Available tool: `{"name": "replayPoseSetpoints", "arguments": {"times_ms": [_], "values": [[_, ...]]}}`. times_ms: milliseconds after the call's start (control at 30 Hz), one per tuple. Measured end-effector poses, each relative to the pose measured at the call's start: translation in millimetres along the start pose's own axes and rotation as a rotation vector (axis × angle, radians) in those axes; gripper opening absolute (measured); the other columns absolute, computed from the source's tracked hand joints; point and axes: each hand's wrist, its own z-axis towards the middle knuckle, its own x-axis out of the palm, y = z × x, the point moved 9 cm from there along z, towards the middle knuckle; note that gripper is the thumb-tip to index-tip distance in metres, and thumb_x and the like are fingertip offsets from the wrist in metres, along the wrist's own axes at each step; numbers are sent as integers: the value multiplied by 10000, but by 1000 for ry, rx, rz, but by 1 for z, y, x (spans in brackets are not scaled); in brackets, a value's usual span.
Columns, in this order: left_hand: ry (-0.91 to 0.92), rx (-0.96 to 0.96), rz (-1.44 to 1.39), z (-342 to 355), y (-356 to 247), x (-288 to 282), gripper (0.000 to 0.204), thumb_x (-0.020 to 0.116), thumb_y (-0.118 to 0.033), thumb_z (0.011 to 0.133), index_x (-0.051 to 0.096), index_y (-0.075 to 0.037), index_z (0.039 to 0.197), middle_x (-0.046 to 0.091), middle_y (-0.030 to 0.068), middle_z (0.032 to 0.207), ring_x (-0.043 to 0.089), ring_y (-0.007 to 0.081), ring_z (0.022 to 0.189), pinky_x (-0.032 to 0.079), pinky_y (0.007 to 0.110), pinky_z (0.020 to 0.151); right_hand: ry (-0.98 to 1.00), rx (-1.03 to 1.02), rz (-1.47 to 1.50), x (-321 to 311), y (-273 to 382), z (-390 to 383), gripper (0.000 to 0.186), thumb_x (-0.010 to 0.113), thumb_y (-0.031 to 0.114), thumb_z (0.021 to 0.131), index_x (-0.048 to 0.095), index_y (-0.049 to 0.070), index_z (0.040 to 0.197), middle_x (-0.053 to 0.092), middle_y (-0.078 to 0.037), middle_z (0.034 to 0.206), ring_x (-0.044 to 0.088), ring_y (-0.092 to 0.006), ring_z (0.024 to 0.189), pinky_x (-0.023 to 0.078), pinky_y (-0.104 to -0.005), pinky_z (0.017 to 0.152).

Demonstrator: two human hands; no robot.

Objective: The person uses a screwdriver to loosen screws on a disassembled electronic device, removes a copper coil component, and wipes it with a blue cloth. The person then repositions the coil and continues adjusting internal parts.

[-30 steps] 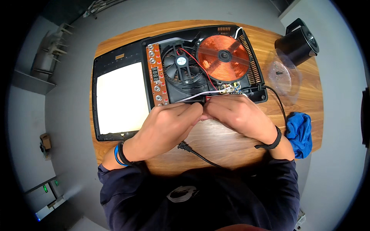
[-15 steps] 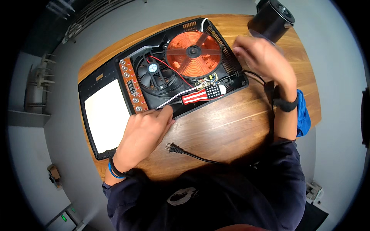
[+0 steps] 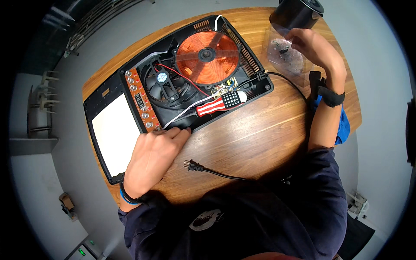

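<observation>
An opened induction cooker [image 3: 255, 84] lies on the table, showing its copper coil [image 3: 225, 47], black fan [image 3: 161, 82] and orange control board [image 3: 141, 100]. My left hand [image 3: 158, 149] grips the cooker's near edge beside that board, fingers curled and partly hidden. Across the casing rests a screwdriver [image 3: 210, 107] with a striped red-and-white handle. My right hand [image 3: 318, 47] is bent above a clear plastic bag [image 3: 294, 67] holding small dark and metallic pieces, probably screws. Its fingers are curled together at the bag's upper part; anything pinched in them is too small to make out.
Behind the bag stands a black cylindrical container [image 3: 297, 15]. A two-pin plug [image 3: 193, 165] lies near the front of the wooden table [image 3: 242, 138]. The cooker's black cord [image 3: 288, 80] runs off right, where a blue cloth [image 3: 342, 128] hangs by my forearm.
My right hand has moved away from the cooker's corner, right and up, uncovering the bag's contents. My left hand stays on the cooker's edge. The whole view has shifted slightly.
</observation>
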Motion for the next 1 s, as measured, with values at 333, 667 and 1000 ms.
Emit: {"name": "replayPoseSetpoints", "arguments": {"times_ms": [333,667,1000], "values": [[100,-56,-8,-6,13,2,249,734,-43,931,787,-56,1174,808,108,1016,827,341,926,655,431,757,281,-608,523,4,200,-27,270,855,229,1052,802,2,1189,795,-165,1091,798,-373,1035,640,-442,927],[25,62,-114,-18,19,-6,402,751,-48,929,824,-50,1325,795,116,1377,757,335,1266,649,436,1021,233,-526,169,27,245,-48,451,858,211,982,689,27,1357,664,-166,1273,695,-408,1196,603,-510,1003],[-64,-14,-55,-35,39,11,584,806,20,908,811,-114,1476,486,210,1826,487,436,1673,514,486,1306,437,-421,264,51,230,-34,461,818,251,1065,681,92,1476,641,-183,1281,761,-452,1082,620,-537,915]]}}
